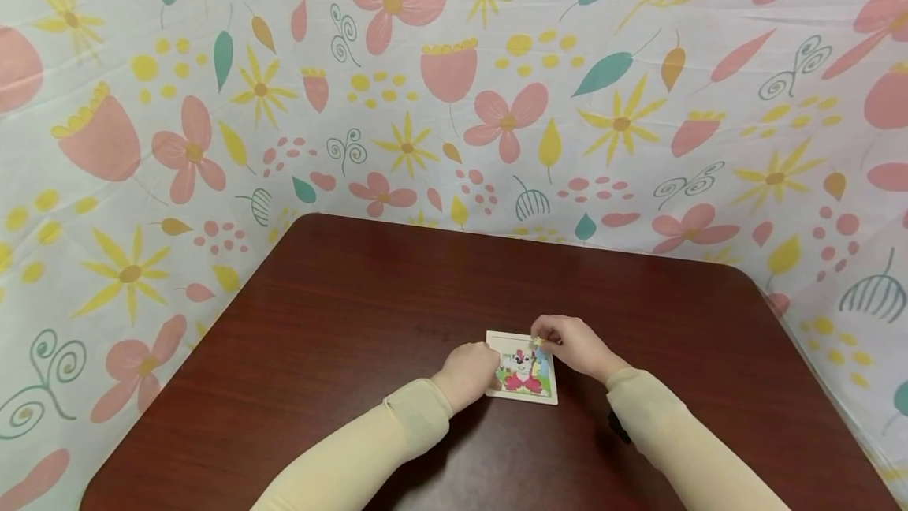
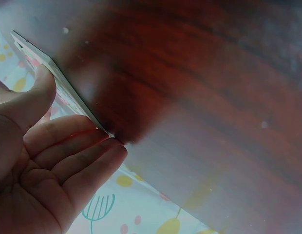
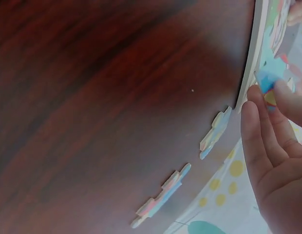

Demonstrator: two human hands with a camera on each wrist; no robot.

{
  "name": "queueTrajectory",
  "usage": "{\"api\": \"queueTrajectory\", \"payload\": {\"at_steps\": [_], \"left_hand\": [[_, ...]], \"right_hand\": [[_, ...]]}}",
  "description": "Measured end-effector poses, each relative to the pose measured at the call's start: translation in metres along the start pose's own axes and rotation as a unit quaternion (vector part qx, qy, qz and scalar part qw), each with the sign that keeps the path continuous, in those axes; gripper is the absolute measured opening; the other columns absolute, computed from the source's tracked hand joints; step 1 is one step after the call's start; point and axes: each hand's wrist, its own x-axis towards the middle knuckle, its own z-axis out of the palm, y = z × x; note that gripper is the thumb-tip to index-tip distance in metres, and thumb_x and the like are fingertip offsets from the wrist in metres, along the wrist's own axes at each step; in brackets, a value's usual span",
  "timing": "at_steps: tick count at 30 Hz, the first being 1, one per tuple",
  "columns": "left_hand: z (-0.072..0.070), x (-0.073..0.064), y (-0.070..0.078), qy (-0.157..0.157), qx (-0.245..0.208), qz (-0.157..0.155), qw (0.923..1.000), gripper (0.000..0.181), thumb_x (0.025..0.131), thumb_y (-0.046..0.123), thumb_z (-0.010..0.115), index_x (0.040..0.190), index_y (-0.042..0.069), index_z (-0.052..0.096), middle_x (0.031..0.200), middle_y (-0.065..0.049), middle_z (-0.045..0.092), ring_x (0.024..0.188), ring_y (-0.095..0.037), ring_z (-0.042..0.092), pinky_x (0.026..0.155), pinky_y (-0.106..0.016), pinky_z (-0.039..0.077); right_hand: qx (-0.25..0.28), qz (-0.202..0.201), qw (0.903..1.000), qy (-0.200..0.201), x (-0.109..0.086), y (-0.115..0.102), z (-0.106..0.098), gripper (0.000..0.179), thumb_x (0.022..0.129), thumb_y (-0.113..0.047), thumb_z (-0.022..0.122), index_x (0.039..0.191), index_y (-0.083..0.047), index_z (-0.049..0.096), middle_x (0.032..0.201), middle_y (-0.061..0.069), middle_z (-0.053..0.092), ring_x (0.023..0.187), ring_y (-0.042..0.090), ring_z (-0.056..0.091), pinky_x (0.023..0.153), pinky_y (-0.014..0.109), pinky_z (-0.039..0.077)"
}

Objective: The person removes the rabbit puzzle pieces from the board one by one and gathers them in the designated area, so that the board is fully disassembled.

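A framed puzzle board with a cartoon animal in red lies flat on the table. At its left edge is my left hand; in the left wrist view the thumb presses on the board's edge and the fairly straight fingers touch down beside it. My right hand is over the upper right corner. Between thumb and fingers it pinches a small puzzle piece with blue and yellow on it, partly covered by the fingertips. The lower right of the picture is filled with printed artwork.
Loose puzzle pieces lie on the table near the right hand in the right wrist view: one piece close to the board, others further off. The dark red-brown table meets a flowered cloth behind and at the left.
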Motion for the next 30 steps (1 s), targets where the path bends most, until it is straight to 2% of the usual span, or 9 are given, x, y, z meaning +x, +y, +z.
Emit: {"api": "queueTrajectory", "payload": {"at_steps": [5,11,15,20,22,24,27,30], "left_hand": [[0.000,0.000,0.000,0.002,0.002,0.000,1.0000,0.025,0.069,0.039,0.080,0.064,0.017,0.069,0.066,0.004,0.067,0.057,-0.008,0.061,0.052,-0.023,0.049],[0.000,0.000,0.001,0.002,0.007,0.001,1.0000,0.026,0.069,0.040,0.080,0.062,0.018,0.068,0.064,0.005,0.067,0.055,-0.006,0.059,0.051,-0.022,0.048],[-0.001,0.001,0.001,-0.003,0.006,0.001,1.0000,0.026,0.070,0.040,0.079,0.061,0.018,0.068,0.065,0.006,0.067,0.055,-0.006,0.059,0.052,-0.022,0.048],[-0.001,0.001,0.000,-0.012,-0.004,-0.005,0.9999,0.024,0.070,0.037,0.080,0.062,0.018,0.068,0.066,0.005,0.067,0.056,-0.007,0.060,0.053,-0.023,0.049],[-0.001,0.001,0.000,-0.015,-0.008,-0.009,0.9998,0.024,0.070,0.036,0.081,0.063,0.017,0.069,0.067,0.005,0.068,0.057,-0.008,0.060,0.053,-0.023,0.049],[-0.001,0.002,0.001,-0.018,-0.009,-0.010,0.9998,0.023,0.070,0.036,0.081,0.063,0.017,0.069,0.068,0.004,0.068,0.058,-0.008,0.060,0.054,-0.023,0.049],[-0.001,0.002,0.001,-0.017,-0.009,-0.010,0.9998,0.023,0.069,0.036,0.081,0.063,0.017,0.069,0.069,0.004,0.068,0.058,-0.008,0.061,0.054,-0.023,0.049],[-0.001,0.002,0.001,-0.015,-0.007,-0.008,0.9998,0.023,0.069,0.036,0.081,0.063,0.017,0.068,0.068,0.004,0.068,0.058,-0.008,0.060,0.054,-0.023,0.049]], "right_hand": [[0.031,0.018,0.9993,0.007,0.001,0.006,-0.002,0.013,0.085,-0.002,0.067,0.092,-0.014,0.067,0.088,-0.001,0.065,0.083,0.014,0.058,0.078,0.034,0.052],[0.111,0.058,0.9921,0.001,0.001,0.014,-0.004,0.004,0.088,-0.004,0.064,0.092,-0.004,0.062,0.086,0.006,0.060,0.077,0.019,0.059,0.063,0.029,0.051],[0.147,0.064,0.9869,0.017,-0.002,0.018,-0.011,0.006,0.091,-0.003,0.060,0.097,-0.003,0.061,0.090,0.011,0.060,0.075,0.021,0.060,0.064,0.030,0.052],[0.122,0.079,0.9892,0.020,-0.007,0.022,-0.025,0.013,0.093,-0.010,0.059,0.103,-0.008,0.067,0.092,0.010,0.064,0.061,0.021,0.054,0.052,0.031,0.047],[0.104,0.082,0.9909,0.022,-0.010,0.023,-0.030,0.013,0.092,-0.012,0.061,0.102,-0.009,0.069,0.092,0.008,0.066,0.061,0.020,0.054,0.052,0.030,0.047],[0.091,0.085,0.9919,0.023,-0.012,0.026,-0.034,0.013,0.091,-0.012,0.062,0.101,-0.008,0.070,0.092,0.009,0.068,0.064,0.020,0.056,0.056,0.030,0.048],[0.070,0.090,0.9931,0.026,-0.016,0.029,-0.038,0.012,0.090,-0.011,0.063,0.098,-0.006,0.071,0.096,0.009,0.068,0.078,0.019,0.058,0.070,0.031,0.049],[0.061,0.116,0.9912,0.020,-0.021,0.034,-0.042,0.012,0.090,-0.013,0.064,0.096,-0.006,0.072,0.096,0.010,0.068,0.080,0.021,0.056,0.072,0.033,0.048]]}}
